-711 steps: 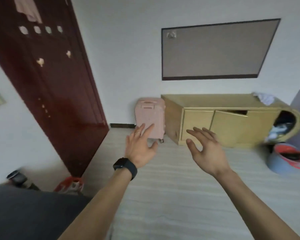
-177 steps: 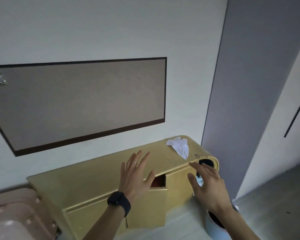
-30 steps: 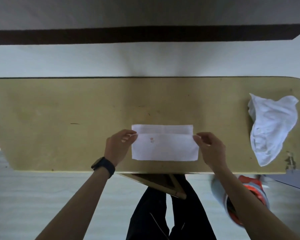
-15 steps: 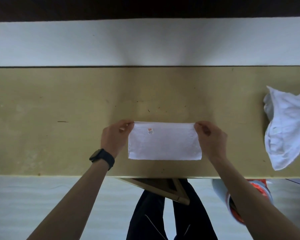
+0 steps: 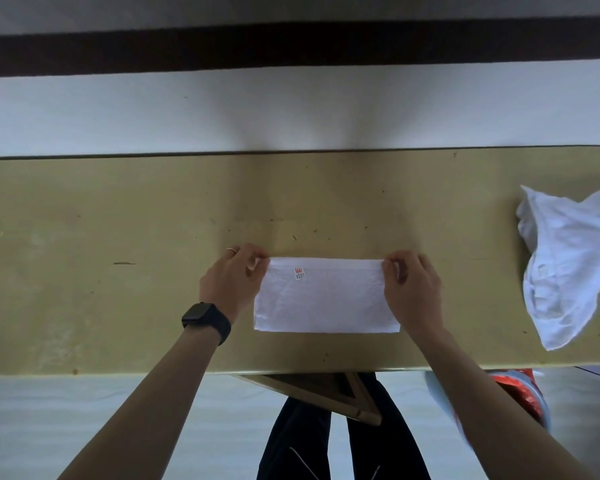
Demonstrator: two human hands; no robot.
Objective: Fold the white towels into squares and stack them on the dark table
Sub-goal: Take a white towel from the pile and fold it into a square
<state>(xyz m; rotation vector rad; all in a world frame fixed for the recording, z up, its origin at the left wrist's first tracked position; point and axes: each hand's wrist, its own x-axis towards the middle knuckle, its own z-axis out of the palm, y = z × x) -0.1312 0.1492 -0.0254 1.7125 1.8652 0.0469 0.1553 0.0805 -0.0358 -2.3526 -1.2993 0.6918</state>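
A white towel lies folded in half as a flat rectangle on the yellow-brown cabinet top, with a small red label near its far left corner. My left hand pinches the far left corner of the towel. My right hand pinches the far right corner. A second white towel lies crumpled at the right end of the cabinet top.
The cabinet top runs along a white wall, and its front edge is close to my legs. An open cabinet door juts out below the front edge. A bin with red contents stands on the floor at the right.
The near edge of the towel came up over to the far edge, so the towel went from partly folded to folded in half. Both hands moved away from me to the far corners.
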